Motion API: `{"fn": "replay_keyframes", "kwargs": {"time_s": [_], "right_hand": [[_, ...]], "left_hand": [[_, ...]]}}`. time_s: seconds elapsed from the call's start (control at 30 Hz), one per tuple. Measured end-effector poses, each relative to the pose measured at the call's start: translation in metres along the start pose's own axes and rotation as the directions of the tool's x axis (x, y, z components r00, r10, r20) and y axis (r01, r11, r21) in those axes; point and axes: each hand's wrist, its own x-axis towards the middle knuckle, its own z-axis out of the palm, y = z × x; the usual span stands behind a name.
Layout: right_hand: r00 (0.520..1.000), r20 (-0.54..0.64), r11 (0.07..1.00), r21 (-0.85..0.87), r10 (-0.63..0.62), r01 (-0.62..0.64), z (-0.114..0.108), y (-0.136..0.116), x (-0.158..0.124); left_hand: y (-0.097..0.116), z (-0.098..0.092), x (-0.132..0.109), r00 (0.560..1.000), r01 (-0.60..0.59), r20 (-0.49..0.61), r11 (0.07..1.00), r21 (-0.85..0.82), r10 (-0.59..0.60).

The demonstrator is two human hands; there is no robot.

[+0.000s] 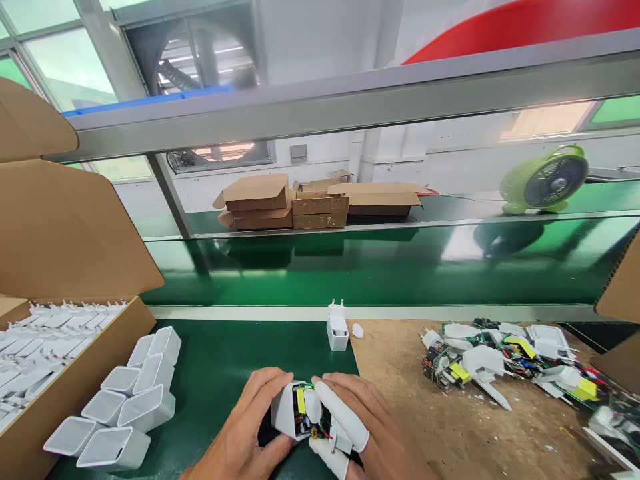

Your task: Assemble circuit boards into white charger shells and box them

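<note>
At the front of the bench my left hand (pixel 257 423) is closed around a white charger housing (pixel 285 412). From its open side shows a circuit board (pixel 311 408) with a yellow-wrapped part and small components. My right hand (pixel 367 420), white covers on its thumb and one finger, grips the board end from the right. The fingers hide part of the board and how deep it sits in the housing. Beyond the hands a white plug charger (pixel 337 327) stands upright, its two pins up. A small white piece (pixel 357 331) lies beside it.
Several open white housings (pixel 150 407) stand at left, beside a cardboard box (pixel 100 360) of white plug parts. Circuit boards and casings lie in a pile (pixel 500 360) on the wooden board (pixel 400 427) at right. Behind are a green conveyor belt (pixel 375 273) and a fan (pixel 545 180).
</note>
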Motion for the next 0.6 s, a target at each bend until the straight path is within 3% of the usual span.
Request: {"fn": "replay_keyframes", "kwargs": {"time_s": [0.23, 0.37, 0.47, 0.6], "right_hand": [[0.998, 0.062, 1.0, 0.018, -0.005, 0.003, 0.017, 0.005, -0.006], [0.998, 0.063, 0.99, 0.133, 0.029, -0.037, 0.019, 0.013, -0.004], [0.999, 0.052, 0.979, 0.204, -0.009, -0.002, 0.009, 0.016, 0.006], [0.998, 0.044, 0.994, 0.103, -0.04, 0.036, 0.003, 0.017, 0.02]], "left_hand": [[0.005, 0.006, 0.006, 0.999, -0.022, -0.03, 0.997, -0.074, 0.02], [0.01, -0.005, 0.012, 0.998, 0.008, 0.069, 0.996, -0.094, -0.001], [0.009, -0.011, 0.011, 0.994, 0.071, 0.087, 0.994, -0.085, -0.064], [0.001, -0.01, 0.009, 0.981, 0.191, 0.038, 0.956, -0.224, -0.188]]}}
